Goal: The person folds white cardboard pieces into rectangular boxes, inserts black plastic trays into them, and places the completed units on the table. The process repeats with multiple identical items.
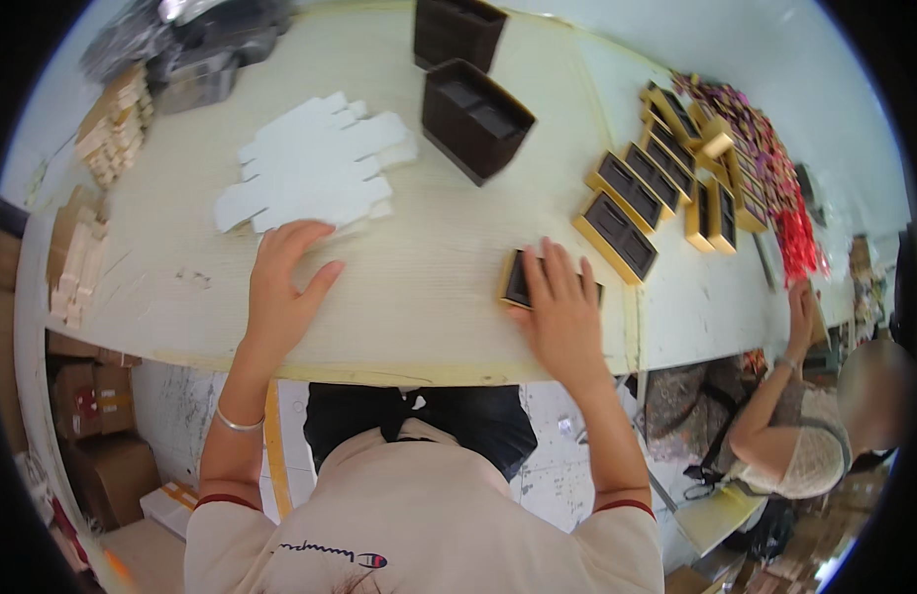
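My left hand point(283, 279) is at the near edge of a stack of flat white die-cut card pieces point(315, 163); its thumb is spread away from the fingers and nothing is between them. I cannot tell whether the fingertips touch the card. My right hand point(562, 307) spans a small gold box with a dark insert point(515, 282), which lies near the front edge of the table. Its fingers reach across the top and the thumb rests at the near side. Most of that box is hidden under the hand.
Several similar gold boxes point(617, 238) lie to the right, before a heap of red and purple pieces point(746, 129). Two dark brown open containers point(473, 119) stand at the far middle. Wooden-coloured strips point(80, 252) are stacked at left. Another person point(790, 426) works at right.
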`<move>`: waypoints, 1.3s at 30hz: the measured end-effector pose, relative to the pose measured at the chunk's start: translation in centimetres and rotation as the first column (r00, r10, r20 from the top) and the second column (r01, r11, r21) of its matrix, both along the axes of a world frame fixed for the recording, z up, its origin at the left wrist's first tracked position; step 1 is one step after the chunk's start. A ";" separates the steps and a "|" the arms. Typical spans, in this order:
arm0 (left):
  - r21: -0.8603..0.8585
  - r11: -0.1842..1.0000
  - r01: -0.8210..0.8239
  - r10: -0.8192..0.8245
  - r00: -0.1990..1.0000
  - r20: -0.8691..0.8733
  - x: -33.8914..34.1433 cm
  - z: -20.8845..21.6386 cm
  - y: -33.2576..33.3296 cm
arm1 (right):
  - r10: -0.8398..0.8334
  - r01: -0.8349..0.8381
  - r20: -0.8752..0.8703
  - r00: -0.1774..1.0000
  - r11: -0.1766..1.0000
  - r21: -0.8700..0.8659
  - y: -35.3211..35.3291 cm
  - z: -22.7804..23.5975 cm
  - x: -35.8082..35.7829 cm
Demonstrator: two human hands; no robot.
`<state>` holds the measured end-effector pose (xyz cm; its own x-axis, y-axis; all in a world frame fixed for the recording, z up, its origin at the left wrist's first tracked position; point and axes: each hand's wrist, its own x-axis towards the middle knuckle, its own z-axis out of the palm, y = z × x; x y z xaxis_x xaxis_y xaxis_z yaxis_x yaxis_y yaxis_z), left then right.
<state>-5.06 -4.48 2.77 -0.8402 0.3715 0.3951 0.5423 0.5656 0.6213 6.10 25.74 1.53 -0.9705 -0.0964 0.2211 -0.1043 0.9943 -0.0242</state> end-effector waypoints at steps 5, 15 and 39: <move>-0.367 0.917 -0.155 0.049 0.958 -0.282 -2.2 -0.8 -1.5 | -0.059 0.086 -0.144 0.988 0.978 0.190 7.5 -1.8 -2.7; -0.365 0.929 0.063 -0.025 0.994 0.109 -4.5 2.1 -2.5 | -0.073 -0.001 -0.359 0.931 0.979 -0.204 6.8 -0.4 -3.3; -0.419 0.850 0.319 -0.430 0.880 -0.202 9.2 -1.3 4.6 | 0.208 -0.306 -0.353 0.912 0.918 -0.250 -6.1 -2.3 4.8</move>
